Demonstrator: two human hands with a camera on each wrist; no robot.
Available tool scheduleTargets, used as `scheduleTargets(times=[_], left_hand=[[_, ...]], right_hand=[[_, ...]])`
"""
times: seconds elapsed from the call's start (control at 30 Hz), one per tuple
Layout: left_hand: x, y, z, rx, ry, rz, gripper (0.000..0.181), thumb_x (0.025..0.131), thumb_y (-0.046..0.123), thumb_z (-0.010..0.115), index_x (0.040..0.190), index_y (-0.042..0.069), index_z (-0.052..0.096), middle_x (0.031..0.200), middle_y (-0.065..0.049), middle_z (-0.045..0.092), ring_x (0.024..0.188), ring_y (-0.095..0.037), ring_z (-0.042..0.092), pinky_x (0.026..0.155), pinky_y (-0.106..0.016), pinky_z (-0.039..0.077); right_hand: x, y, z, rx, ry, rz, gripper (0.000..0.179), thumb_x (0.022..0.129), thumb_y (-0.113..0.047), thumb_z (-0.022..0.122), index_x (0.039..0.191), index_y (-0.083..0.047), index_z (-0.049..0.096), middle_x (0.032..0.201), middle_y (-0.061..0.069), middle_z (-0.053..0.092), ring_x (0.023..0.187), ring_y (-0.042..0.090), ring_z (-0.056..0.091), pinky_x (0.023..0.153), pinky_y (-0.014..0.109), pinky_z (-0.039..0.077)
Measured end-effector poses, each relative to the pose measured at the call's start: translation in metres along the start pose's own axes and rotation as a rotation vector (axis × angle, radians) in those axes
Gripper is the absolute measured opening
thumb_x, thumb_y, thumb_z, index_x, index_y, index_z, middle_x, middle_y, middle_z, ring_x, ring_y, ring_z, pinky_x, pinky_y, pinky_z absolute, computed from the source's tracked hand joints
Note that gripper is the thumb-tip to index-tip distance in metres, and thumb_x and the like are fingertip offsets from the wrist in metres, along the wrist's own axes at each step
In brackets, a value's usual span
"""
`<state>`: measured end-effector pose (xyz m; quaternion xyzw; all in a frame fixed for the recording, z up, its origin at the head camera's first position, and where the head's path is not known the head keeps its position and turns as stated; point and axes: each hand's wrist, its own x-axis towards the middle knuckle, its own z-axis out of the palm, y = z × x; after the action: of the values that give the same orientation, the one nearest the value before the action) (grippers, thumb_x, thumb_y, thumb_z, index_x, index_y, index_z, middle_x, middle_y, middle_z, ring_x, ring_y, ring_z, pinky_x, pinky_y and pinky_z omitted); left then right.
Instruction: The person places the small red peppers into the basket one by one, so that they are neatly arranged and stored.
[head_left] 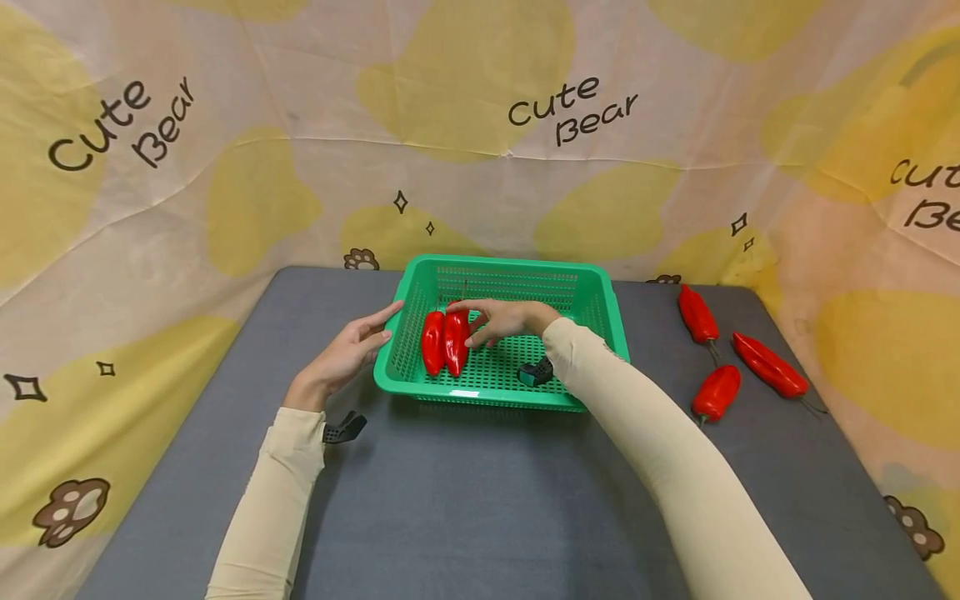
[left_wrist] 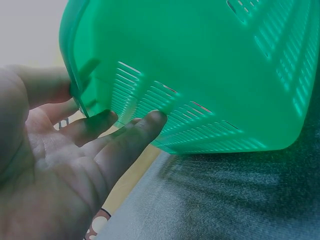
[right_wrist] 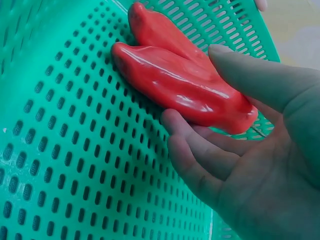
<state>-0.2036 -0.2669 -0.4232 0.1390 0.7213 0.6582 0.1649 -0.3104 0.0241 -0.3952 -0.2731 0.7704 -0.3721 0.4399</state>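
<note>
A green plastic basket (head_left: 465, 393) with slotted walls stands on the table. My left hand (head_left: 341, 362) rests against its left side, fingers mostly straight and fingertips on the outer wall; in the left wrist view one digit lies at the rim (left_wrist: 80, 100). Inside the basket, two glossy red peppers lie side by side at the left, stems pointing away. My right hand (head_left: 502, 319) reaches in from the right and holds the right-hand red pepper (right_wrist: 180, 92) near its stem end, digits on both sides of it. The left-hand red pepper (head_left: 432, 343) lies just beyond.
Three more red peppers lie on the table right of the basket: one at the back (head_left: 697, 314), one farther right (head_left: 768, 367) and one nearer (head_left: 716, 393). A patterned cloth (head_left: 480, 192) hangs behind the grey table (head_left: 465, 500).
</note>
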Motion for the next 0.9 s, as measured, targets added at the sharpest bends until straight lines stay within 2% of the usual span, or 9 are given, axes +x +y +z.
scheduleTargets(times=[0.2, 0.37, 0.57, 0.77, 0.9], left_hand=[[0.0003, 0.0004, 0.0000, 0.000, -0.001, 0.002, 0.061, 0.108, 0.016, 0.047, 0.163, 0.017, 0.021, 0.165, -0.018, 0.029, 0.134, -0.018, 0.057, 0.096, -0.025, 0.056], [0.0004, 0.0015, 0.0010, -0.008, -0.003, -0.002, 0.061, 0.108, 0.015, 0.047, 0.163, 0.017, 0.021, 0.165, -0.018, 0.030, 0.133, -0.017, 0.058, 0.096, -0.026, 0.056], [0.0007, 0.0010, 0.0003, -0.008, -0.007, 0.001, 0.061, 0.108, 0.015, 0.047, 0.163, 0.017, 0.020, 0.165, -0.018, 0.029, 0.132, -0.016, 0.058, 0.096, -0.025, 0.056], [0.0011, 0.0003, -0.0006, -0.001, -0.002, 0.002, 0.061, 0.109, 0.016, 0.046, 0.163, 0.017, 0.020, 0.166, -0.017, 0.027, 0.137, -0.023, 0.054, 0.096, -0.025, 0.056], [0.0012, -0.0006, -0.0016, 0.004, -0.004, 0.001, 0.061, 0.109, 0.017, 0.046, 0.163, 0.017, 0.020, 0.167, -0.016, 0.026, 0.137, -0.022, 0.054, 0.097, -0.025, 0.055]], right_hand=[[0.0016, 0.0006, 0.0001, 0.038, -0.033, 0.012, 0.078, 0.099, -0.014, 0.065, 0.162, -0.029, 0.021, 0.153, 0.010, 0.045, 0.132, 0.026, 0.057, 0.110, 0.044, 0.049], [0.0038, -0.0006, 0.0003, 0.032, -0.034, 0.031, 0.073, 0.101, -0.020, 0.063, 0.161, -0.027, 0.023, 0.151, 0.010, 0.046, 0.123, 0.025, 0.063, 0.110, 0.043, 0.048], [0.0055, -0.0024, 0.0009, 0.087, -0.013, 0.068, 0.065, 0.103, -0.022, 0.060, 0.158, -0.025, 0.027, 0.153, 0.011, 0.044, 0.127, 0.026, 0.061, 0.112, 0.045, 0.047], [0.0033, -0.0028, 0.0010, 0.103, -0.018, 0.056, 0.064, 0.103, -0.021, 0.058, 0.159, -0.024, 0.026, 0.152, 0.013, 0.042, 0.128, 0.032, 0.057, 0.112, 0.046, 0.046], [0.0013, -0.0020, -0.0003, 0.128, -0.015, 0.055, 0.065, 0.103, -0.019, 0.059, 0.159, -0.025, 0.027, 0.151, 0.014, 0.041, 0.129, 0.036, 0.054, 0.113, 0.047, 0.046]])
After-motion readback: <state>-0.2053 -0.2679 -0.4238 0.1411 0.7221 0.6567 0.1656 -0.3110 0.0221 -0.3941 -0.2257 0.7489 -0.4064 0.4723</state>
